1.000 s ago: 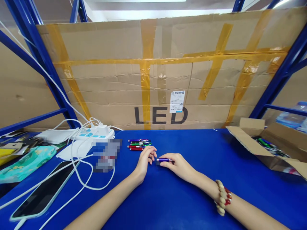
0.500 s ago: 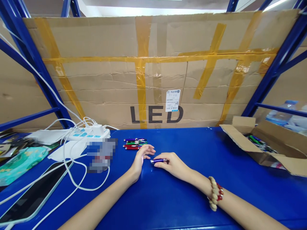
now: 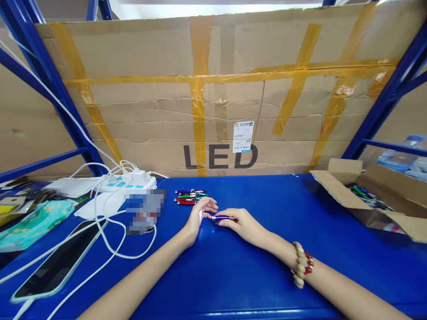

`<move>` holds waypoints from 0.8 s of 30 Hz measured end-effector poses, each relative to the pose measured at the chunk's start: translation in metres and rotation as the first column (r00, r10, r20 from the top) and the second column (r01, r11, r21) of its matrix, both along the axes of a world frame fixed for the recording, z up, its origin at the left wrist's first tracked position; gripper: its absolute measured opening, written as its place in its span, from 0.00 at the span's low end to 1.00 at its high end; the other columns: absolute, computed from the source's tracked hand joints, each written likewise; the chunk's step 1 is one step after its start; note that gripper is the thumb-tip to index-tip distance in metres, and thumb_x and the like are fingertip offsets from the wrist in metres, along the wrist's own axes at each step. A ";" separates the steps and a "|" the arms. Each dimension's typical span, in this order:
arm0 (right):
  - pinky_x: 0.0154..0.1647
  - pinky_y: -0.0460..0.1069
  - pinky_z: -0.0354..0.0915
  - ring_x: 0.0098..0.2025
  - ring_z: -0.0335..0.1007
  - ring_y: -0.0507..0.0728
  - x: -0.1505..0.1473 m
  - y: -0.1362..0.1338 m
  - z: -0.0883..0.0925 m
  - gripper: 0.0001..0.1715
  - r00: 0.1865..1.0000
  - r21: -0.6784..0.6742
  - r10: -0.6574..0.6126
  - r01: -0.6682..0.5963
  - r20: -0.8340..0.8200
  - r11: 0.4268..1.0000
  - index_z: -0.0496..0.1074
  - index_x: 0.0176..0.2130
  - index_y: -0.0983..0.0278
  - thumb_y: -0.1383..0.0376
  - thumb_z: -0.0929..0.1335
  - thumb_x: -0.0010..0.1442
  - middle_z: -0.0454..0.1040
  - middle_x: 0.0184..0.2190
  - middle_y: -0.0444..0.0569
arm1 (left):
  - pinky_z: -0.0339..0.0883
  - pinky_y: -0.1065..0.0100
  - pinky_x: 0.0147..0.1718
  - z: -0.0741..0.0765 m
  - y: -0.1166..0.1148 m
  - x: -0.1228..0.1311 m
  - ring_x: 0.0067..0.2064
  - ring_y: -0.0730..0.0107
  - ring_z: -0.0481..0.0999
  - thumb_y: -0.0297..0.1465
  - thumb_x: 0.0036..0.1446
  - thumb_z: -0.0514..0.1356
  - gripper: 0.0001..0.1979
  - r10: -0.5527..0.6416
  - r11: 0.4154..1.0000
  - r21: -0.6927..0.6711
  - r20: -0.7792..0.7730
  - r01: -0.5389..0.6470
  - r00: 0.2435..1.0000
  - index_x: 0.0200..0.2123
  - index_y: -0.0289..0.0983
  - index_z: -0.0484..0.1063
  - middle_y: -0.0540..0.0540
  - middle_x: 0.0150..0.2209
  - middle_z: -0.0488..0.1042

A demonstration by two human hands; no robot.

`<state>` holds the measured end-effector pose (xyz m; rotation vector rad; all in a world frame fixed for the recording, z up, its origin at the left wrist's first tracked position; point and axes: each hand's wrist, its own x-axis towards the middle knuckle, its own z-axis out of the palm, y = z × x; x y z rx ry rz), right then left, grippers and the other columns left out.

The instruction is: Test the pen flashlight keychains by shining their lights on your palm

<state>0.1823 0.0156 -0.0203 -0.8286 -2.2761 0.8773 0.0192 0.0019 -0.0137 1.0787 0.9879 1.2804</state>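
Observation:
My right hand (image 3: 243, 224) pinches a small purple keychain flashlight (image 3: 222, 218) just above the blue table (image 3: 267, 266), its tip pointing left. A bright spot of light falls on the palm of my left hand (image 3: 200, 215), which rests on the table with its fingers loosely spread and holds nothing. Right behind my left hand lies a small row of several similar flashlights (image 3: 190, 196) in purple, green and red. A bead bracelet (image 3: 302, 264) sits on my right wrist.
A white power strip (image 3: 128, 183) with white cables (image 3: 110, 240) and a phone (image 3: 56, 266) lie at the left. An open cardboard box (image 3: 370, 200) with more flashlights stands at the right. A taped cardboard sheet marked LED (image 3: 220, 156) backs the table between blue rack posts.
The flashlight's beam now lights my left palm. My left hand has turned slightly toward the flashlight tip, and my right hand has stayed almost still; the view shifted a little.

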 end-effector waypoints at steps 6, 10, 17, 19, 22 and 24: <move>0.40 0.47 0.63 0.40 0.70 0.56 0.000 0.000 0.000 0.16 1.000 0.012 0.002 -0.002 0.022 1.000 0.73 0.43 0.60 0.57 0.62 0.60 0.76 0.40 0.47 | 0.59 0.71 0.27 -0.001 0.000 0.000 0.31 0.68 0.70 0.38 0.47 0.52 0.12 -0.019 1.000 0.003 0.001 0.019 1.000 0.28 0.34 0.67 0.46 0.27 0.70; 0.40 0.47 0.62 0.40 0.70 0.56 -0.001 -0.001 0.002 0.16 0.999 0.023 0.007 -0.008 0.032 1.000 0.73 0.42 0.61 0.57 0.62 0.60 0.76 0.40 0.47 | 0.59 0.72 0.27 -0.001 0.000 0.000 0.31 0.69 0.70 0.37 0.47 0.52 0.12 -0.021 1.000 -0.004 -0.006 0.021 1.000 0.27 0.34 0.68 0.46 0.27 0.70; 0.27 0.44 0.58 0.28 0.67 0.52 -0.001 -0.005 0.005 0.20 0.994 0.041 -0.060 0.057 0.090 0.998 0.74 0.41 0.61 0.53 0.60 0.61 0.76 0.31 0.44 | 0.60 0.72 0.27 -0.002 -0.001 0.001 0.31 0.69 0.70 0.36 0.48 0.51 0.11 -0.028 1.000 -0.003 -0.016 0.028 0.999 0.27 0.34 0.67 0.46 0.27 0.70; 0.25 0.44 0.56 0.26 0.66 0.52 -0.001 -0.005 0.005 0.20 0.989 0.067 -0.075 0.067 0.130 0.996 0.75 0.38 0.60 0.52 0.62 0.58 0.76 0.29 0.43 | 0.60 0.72 0.27 -0.002 -0.002 0.001 0.31 0.68 0.70 0.36 0.48 0.51 0.11 -0.024 1.000 -0.002 -0.018 0.024 1.000 0.28 0.34 0.67 0.46 0.27 0.70; 0.27 0.44 0.58 0.27 0.67 0.52 -0.002 -0.004 0.003 0.19 0.987 0.088 -0.073 0.060 0.146 0.994 0.76 0.37 0.60 0.51 0.64 0.55 0.77 0.31 0.44 | 0.60 0.71 0.28 -0.003 -0.002 0.000 0.32 0.67 0.70 0.36 0.48 0.51 0.11 -0.021 1.000 0.003 -0.020 0.021 1.000 0.28 0.35 0.67 0.46 0.28 0.70; 0.29 0.45 0.59 0.30 0.68 0.53 -0.002 -0.003 0.002 0.18 0.989 0.092 -0.072 0.060 0.131 0.994 0.76 0.38 0.59 0.52 0.64 0.56 0.77 0.33 0.44 | 0.60 0.71 0.28 -0.003 -0.002 0.000 0.32 0.67 0.70 0.36 0.48 0.51 0.11 -0.025 1.000 0.003 -0.023 0.025 0.999 0.28 0.35 0.67 0.46 0.28 0.69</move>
